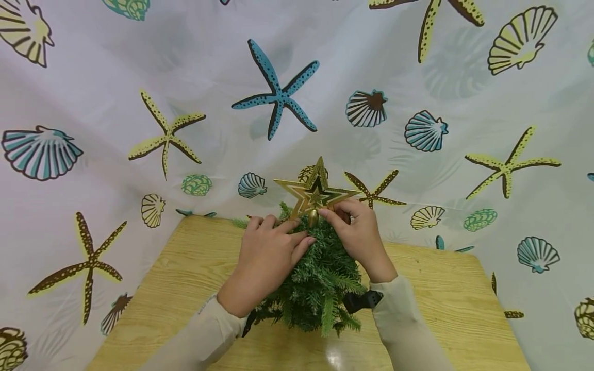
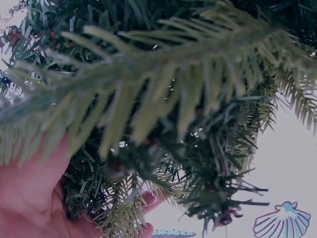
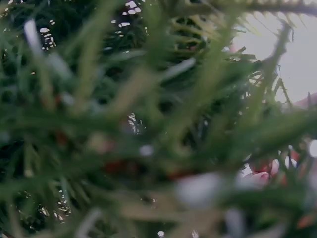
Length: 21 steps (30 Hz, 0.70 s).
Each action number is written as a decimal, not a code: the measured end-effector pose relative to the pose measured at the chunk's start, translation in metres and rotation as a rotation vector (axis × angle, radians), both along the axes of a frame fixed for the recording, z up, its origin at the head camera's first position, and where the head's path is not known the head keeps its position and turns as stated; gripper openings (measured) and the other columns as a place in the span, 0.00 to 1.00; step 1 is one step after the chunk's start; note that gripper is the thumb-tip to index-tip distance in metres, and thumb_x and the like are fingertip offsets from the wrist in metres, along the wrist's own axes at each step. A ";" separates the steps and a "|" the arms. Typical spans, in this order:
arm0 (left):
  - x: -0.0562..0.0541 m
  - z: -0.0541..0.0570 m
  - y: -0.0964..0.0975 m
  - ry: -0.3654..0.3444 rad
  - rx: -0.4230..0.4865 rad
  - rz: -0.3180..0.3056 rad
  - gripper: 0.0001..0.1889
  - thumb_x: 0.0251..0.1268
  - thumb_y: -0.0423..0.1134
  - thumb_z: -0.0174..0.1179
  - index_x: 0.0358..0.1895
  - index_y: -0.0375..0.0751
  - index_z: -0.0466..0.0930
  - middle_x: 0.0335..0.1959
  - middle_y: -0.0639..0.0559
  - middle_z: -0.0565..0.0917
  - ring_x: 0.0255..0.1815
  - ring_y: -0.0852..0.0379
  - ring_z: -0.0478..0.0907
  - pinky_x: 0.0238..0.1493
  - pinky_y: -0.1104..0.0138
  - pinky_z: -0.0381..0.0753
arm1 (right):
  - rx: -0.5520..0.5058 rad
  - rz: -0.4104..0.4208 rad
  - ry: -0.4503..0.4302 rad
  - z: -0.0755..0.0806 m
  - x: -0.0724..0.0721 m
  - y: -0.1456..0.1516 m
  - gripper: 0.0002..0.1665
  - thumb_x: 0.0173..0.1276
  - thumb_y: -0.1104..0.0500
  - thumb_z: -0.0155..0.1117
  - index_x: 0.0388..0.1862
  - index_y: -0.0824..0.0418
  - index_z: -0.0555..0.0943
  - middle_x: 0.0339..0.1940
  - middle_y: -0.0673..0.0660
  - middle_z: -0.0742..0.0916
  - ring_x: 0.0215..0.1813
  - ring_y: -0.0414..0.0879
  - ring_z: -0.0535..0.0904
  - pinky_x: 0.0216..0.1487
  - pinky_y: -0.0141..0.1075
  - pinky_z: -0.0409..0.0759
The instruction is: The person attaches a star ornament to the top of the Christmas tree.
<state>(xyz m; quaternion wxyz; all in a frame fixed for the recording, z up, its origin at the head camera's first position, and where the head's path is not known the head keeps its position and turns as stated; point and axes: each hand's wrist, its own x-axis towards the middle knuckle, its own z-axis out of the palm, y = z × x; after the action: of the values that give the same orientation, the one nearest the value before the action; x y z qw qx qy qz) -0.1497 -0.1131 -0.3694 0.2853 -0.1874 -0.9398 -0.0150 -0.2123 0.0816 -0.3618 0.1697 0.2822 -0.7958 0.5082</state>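
Observation:
A small green artificial Christmas tree [image 1: 311, 278] stands on the table, with a gold star topper [image 1: 317, 197] upright at its tip. My right hand [image 1: 362, 234] pinches the star low on its right side, by the gold base [image 1: 313, 216]. On the other side my left hand [image 1: 262, 263] holds the treetop just under the star, fingers bent among the twigs. The left wrist view shows that hand [image 2: 29, 198] partly behind needles [image 2: 163, 74]. Blurred green needles [image 3: 124, 114] fill most of the right wrist view and hide the right hand's grip.
The wooden table [image 1: 436, 309] spreads out on both sides of the tree. A white cloth [image 1: 209, 77] printed with starfish and shells hangs behind and beside it. A black strap with a small device [image 1: 364, 301] sits at the right wrist, close to the lower branches.

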 end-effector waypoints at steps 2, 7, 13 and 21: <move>0.000 0.000 0.000 0.008 0.001 -0.007 0.16 0.77 0.60 0.58 0.46 0.60 0.94 0.52 0.55 0.89 0.45 0.47 0.82 0.48 0.51 0.77 | -0.001 -0.003 -0.004 -0.001 0.000 0.000 0.21 0.73 0.59 0.71 0.20 0.63 0.78 0.21 0.53 0.71 0.25 0.49 0.66 0.33 0.40 0.66; -0.002 -0.002 -0.001 0.049 -0.015 -0.023 0.15 0.76 0.59 0.59 0.45 0.60 0.94 0.51 0.54 0.90 0.44 0.47 0.83 0.49 0.50 0.77 | -0.001 -0.016 -0.010 -0.002 0.001 0.000 0.19 0.73 0.58 0.71 0.22 0.63 0.79 0.22 0.54 0.72 0.25 0.50 0.67 0.32 0.40 0.66; -0.003 -0.003 -0.003 0.062 0.060 -0.074 0.14 0.73 0.57 0.64 0.45 0.56 0.94 0.49 0.53 0.90 0.45 0.48 0.83 0.51 0.50 0.78 | -0.003 -0.012 -0.015 -0.004 0.001 0.002 0.18 0.73 0.59 0.70 0.23 0.63 0.80 0.22 0.54 0.73 0.24 0.49 0.67 0.32 0.40 0.66; -0.004 0.001 -0.007 0.123 0.169 -0.193 0.09 0.66 0.50 0.73 0.41 0.50 0.94 0.44 0.52 0.91 0.43 0.49 0.84 0.52 0.51 0.79 | 0.008 0.009 0.018 -0.004 0.000 0.001 0.21 0.73 0.60 0.70 0.19 0.60 0.75 0.20 0.53 0.70 0.23 0.49 0.64 0.31 0.40 0.65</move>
<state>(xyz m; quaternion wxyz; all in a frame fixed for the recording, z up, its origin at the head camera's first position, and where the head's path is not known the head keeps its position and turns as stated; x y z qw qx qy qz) -0.1535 -0.1206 -0.3685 0.3543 -0.2526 -0.8936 -0.1097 -0.2120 0.0829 -0.3655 0.1736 0.2912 -0.7950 0.5030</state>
